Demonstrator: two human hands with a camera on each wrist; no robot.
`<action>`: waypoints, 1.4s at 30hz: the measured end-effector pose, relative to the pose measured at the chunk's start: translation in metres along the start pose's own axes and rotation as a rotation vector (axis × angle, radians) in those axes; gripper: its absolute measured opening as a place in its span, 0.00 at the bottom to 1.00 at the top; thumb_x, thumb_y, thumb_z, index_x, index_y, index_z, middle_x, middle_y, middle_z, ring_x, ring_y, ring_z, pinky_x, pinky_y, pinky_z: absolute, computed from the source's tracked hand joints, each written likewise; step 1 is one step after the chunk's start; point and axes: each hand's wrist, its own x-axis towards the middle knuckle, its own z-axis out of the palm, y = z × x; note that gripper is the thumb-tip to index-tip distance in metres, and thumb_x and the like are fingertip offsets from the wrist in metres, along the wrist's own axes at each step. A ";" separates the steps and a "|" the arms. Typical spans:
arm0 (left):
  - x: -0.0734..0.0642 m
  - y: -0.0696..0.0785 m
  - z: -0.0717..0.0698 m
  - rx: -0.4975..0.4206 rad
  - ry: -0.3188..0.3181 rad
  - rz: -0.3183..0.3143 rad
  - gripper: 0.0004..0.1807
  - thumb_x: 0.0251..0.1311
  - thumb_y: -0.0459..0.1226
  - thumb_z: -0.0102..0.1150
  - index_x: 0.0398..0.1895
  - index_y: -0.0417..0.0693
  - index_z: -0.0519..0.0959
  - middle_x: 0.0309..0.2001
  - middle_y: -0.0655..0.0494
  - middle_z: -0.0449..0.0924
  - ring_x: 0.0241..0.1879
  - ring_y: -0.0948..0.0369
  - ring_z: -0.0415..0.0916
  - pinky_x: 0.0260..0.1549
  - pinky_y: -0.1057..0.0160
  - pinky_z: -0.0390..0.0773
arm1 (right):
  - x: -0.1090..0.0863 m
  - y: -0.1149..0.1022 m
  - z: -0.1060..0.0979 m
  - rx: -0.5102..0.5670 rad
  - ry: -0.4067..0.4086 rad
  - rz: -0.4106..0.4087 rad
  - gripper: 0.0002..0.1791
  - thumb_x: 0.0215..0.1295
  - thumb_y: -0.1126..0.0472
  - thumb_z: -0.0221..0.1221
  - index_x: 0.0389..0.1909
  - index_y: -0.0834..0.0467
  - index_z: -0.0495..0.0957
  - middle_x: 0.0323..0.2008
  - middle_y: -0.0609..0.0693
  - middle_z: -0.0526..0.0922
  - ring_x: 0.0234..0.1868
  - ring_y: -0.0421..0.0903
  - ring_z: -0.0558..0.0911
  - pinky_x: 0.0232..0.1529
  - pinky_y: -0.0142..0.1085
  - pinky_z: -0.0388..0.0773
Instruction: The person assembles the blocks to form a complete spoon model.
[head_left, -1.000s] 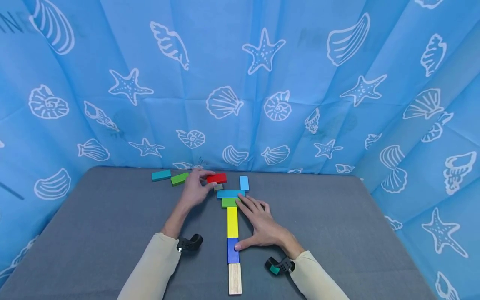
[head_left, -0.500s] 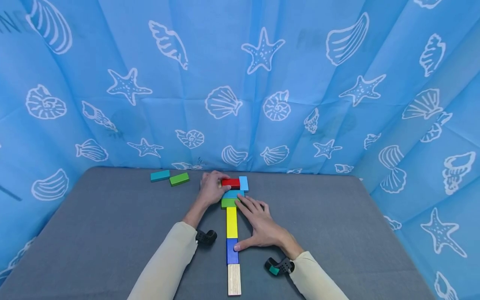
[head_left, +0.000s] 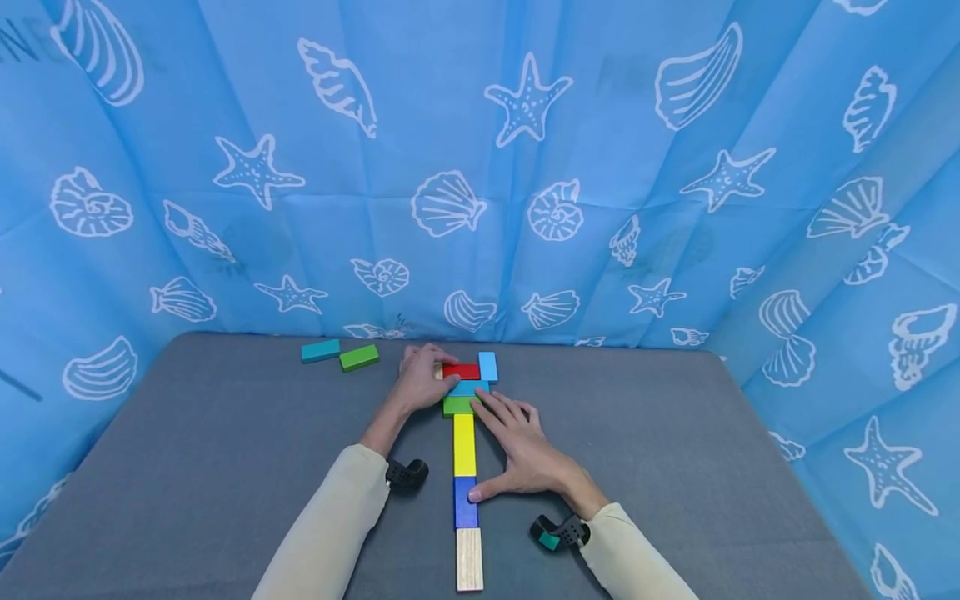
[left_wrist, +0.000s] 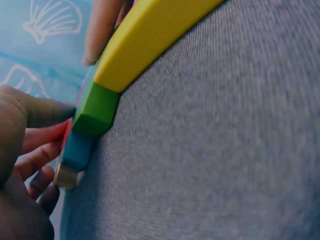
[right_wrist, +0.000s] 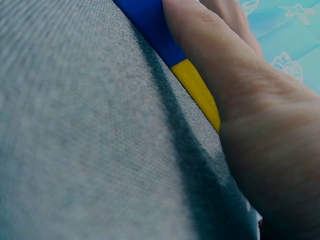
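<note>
My left hand [head_left: 420, 382] pinches a red block [head_left: 462, 372] between thumb and fingers, at the far end of a row of blocks. Beside the red block, to its right, stands a light blue block [head_left: 488, 367]. A plain wood block [left_wrist: 66, 177] shows partly near the left fingertips in the left wrist view. Nearer lie a teal-blue block [head_left: 471, 388] and a green block [head_left: 457, 406], both crosswise. My right hand [head_left: 529, 454] rests spread along the row, fingertips on the crosswise blocks and thumb on the dark blue block [head_left: 466, 508].
Between the green and dark blue blocks lies a yellow block [head_left: 464, 446]. A striped wood block [head_left: 469, 560] forms the row's near end. A teal block [head_left: 321, 351] and another green block [head_left: 359, 358] lie apart at the back left. A blue shell-print curtain [head_left: 480, 275] hangs behind the grey table.
My left hand has moved right with the red block, bringing it beside the light blue block, and has lowered it slightly since half a second ago. My right hand stays in place.
</note>
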 end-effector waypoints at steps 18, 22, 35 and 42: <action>-0.013 -0.022 -0.029 -0.202 0.171 0.035 0.20 0.60 0.34 0.70 0.55 0.40 0.84 0.54 0.42 0.80 0.57 0.44 0.71 0.58 0.41 0.70 | 0.001 -0.001 0.000 0.000 0.026 -0.017 0.68 0.46 0.25 0.69 0.82 0.53 0.49 0.82 0.51 0.45 0.78 0.57 0.47 0.68 0.63 0.44; -0.020 -0.035 -0.046 -0.238 0.255 0.035 0.21 0.59 0.33 0.70 0.56 0.36 0.82 0.53 0.39 0.80 0.56 0.42 0.73 0.57 0.42 0.70 | 0.001 0.000 -0.001 -0.003 0.028 -0.019 0.69 0.46 0.26 0.70 0.82 0.53 0.48 0.82 0.51 0.44 0.79 0.57 0.47 0.68 0.63 0.44; -0.040 -0.084 -0.084 -0.237 0.358 -0.108 0.25 0.62 0.33 0.69 0.61 0.32 0.78 0.58 0.32 0.73 0.55 0.39 0.71 0.55 0.41 0.70 | 0.000 0.001 0.000 0.007 0.033 -0.022 0.68 0.46 0.26 0.70 0.82 0.53 0.49 0.82 0.51 0.45 0.79 0.57 0.47 0.68 0.63 0.44; -0.041 -0.094 -0.090 -0.161 0.312 -0.159 0.26 0.63 0.34 0.68 0.63 0.32 0.76 0.61 0.32 0.71 0.58 0.39 0.70 0.58 0.42 0.70 | 0.000 -0.001 0.001 0.015 0.026 -0.009 0.69 0.45 0.26 0.70 0.82 0.52 0.48 0.82 0.50 0.44 0.78 0.57 0.47 0.68 0.63 0.43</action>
